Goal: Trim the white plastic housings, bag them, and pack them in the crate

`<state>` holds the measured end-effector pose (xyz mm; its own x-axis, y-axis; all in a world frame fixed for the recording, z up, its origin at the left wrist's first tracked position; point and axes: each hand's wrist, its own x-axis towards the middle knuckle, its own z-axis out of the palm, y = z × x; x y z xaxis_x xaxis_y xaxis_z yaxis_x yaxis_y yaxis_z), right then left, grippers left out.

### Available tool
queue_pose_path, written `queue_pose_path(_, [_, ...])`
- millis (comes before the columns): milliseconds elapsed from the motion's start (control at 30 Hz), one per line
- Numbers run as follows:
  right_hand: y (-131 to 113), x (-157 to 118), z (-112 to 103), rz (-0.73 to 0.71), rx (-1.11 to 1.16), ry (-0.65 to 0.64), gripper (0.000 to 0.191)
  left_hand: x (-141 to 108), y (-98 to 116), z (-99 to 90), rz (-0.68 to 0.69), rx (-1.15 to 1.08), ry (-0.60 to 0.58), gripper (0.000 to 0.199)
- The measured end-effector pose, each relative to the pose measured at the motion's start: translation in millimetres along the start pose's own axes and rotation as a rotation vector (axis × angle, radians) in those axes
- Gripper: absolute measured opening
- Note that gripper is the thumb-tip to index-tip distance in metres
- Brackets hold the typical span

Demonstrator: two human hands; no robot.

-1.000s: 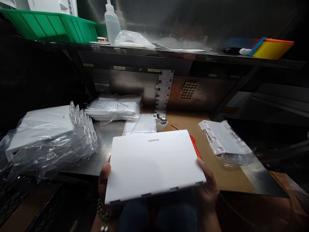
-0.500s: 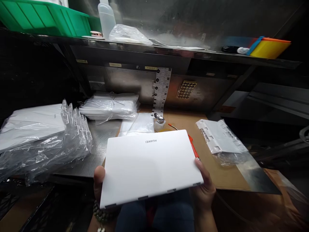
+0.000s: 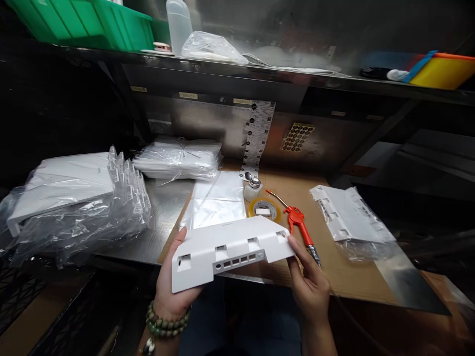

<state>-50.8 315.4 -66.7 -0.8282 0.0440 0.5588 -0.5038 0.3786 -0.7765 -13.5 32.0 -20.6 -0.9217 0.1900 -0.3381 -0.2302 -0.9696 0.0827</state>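
White slotted plastic housing (image 3: 232, 247) is hovering over the front edge of the cardboard-covered metal bench (image 3: 163, 212), bare left hand (image 3: 176, 299) gripping one end, bare right hand (image 3: 309, 289) pinching the other, red long-nozzled air gun (image 3: 297, 217) lying just beyond!

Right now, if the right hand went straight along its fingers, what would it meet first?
The right hand touches the white slotted plastic cover, so that comes first; beyond it, probably the round yellow tape roll, though depth is unclear.

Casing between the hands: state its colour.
White; the casing shows best in the head view.
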Motion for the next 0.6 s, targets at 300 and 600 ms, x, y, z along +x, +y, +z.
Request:
queue_pose_path(300, [-1.8, -1.7, 2.9, 0.021, -0.009, 0.017, 0.041, -0.7, -1.4, 2.2, 0.055, 0.045, -0.003, 0.065])
queue_pose_path(600, [28.1, 60.8, -15.2, 0.259, -0.161, 0.022, 0.039, -39.8, 33.7, 33.4, 0.631, 0.203, 0.528, 0.033])
